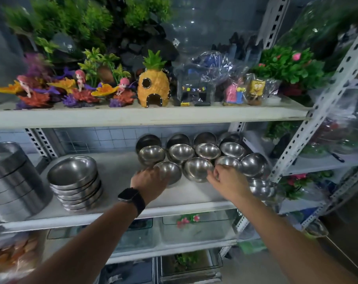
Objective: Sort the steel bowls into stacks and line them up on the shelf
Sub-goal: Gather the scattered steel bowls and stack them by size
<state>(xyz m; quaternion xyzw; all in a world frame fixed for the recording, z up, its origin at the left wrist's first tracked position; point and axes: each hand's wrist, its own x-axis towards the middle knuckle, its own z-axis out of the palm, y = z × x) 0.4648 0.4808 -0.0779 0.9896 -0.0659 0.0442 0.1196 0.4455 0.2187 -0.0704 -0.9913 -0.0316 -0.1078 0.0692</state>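
Observation:
Several small steel bowls stand in rows on the white middle shelf [116,173], tilted towards me. My left hand [151,181], with a black watch on the wrist, grips the front left small bowl [169,171]. My right hand [225,179] pinches the rim of the small bowl [229,161] at the front right. Between the two sits another small bowl [197,169]. A stack of wider steel bowls [75,177] stands to the left. One more small bowl [262,186] lies at the shelf's right end, partly behind my right forearm.
A tall stack of steel containers [12,179] fills the shelf's far left. The shelf above [133,115] carries aquarium ornaments, among them a pineapple house [153,85]. Slotted white uprights [317,111] stand at the right. Glass tanks [194,226] sit below.

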